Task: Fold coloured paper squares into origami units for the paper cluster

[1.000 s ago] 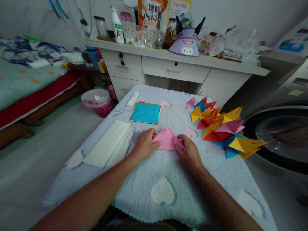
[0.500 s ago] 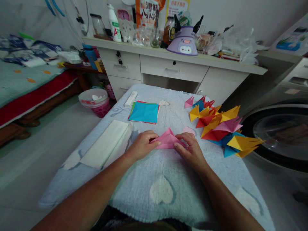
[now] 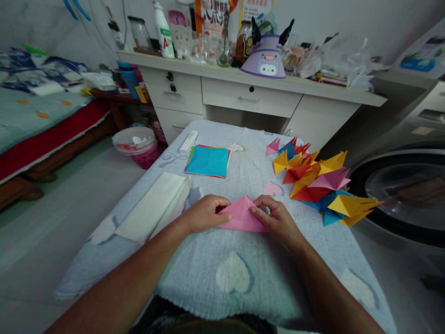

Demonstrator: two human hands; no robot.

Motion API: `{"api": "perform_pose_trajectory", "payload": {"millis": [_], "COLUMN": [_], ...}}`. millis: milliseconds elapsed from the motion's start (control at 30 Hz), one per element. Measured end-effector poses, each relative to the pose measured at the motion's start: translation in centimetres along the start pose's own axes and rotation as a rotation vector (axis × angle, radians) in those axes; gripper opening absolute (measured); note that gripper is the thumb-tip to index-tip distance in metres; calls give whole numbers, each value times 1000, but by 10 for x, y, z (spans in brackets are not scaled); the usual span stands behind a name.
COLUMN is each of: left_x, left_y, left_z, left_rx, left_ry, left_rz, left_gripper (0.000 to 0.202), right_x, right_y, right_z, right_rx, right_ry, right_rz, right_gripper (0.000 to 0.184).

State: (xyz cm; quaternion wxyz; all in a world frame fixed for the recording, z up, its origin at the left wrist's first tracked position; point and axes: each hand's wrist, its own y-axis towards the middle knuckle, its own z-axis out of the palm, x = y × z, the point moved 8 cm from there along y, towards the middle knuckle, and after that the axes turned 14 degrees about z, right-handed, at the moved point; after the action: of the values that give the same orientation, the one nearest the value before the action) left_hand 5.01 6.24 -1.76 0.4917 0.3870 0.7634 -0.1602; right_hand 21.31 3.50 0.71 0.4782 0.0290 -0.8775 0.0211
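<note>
A table (image 3: pixel 250 134) fills the frame's middle, origami (image 3: pixel 311 178) at right. Forearms (image 3: pixel 132 278) slant up from the lower edge; left hand (image 3: pixel 205 213) and right hand (image 3: pixel 274 217), thumbs in front, pinch the pink paper (image 3: pixel 241 217) just below centre. A fold seems in shaping, calling for aligned layers.

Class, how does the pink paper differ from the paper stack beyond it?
The pink paper is folded to a point; the paper stack lies flat, roughly square. The left hand and right hand hold the pink paper; neither touches the paper stack. The pink paper shows one colour; the paper stack, blue over red and green edges. Both are coloured paper.
</note>
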Motion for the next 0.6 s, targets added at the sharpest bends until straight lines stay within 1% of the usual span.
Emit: {"api": "perform_pose_trajectory", "payload": {"millis": [67,100,200,300,433,600], "left_x": [0,-1,-5,-2,2,0], "left_y": [0,1,4,4,3,4], "left_z": [3,4,1,1,2,1], "left_rx": [34,26,-62,-135,-157,-162], "left_ry": [4,5,-27,-46,-6,1], "left_rz": [-16,-13,24,24,-1,-8], "left_gripper": [25,25,25,24,26,28], "right_x": [-3,-3,-4,-4,-7,-9], "right_y": [0,0,-1,-1,-1,0], "right_z": [3,5,10,13,16,17], "right_rx": [21,33,68,92,104,104], "right_ry": [9,11,14,25,54,56], "right_rz": [25,32,50,66,86,94], "right_gripper": [23,23,24,25,25,25]}}
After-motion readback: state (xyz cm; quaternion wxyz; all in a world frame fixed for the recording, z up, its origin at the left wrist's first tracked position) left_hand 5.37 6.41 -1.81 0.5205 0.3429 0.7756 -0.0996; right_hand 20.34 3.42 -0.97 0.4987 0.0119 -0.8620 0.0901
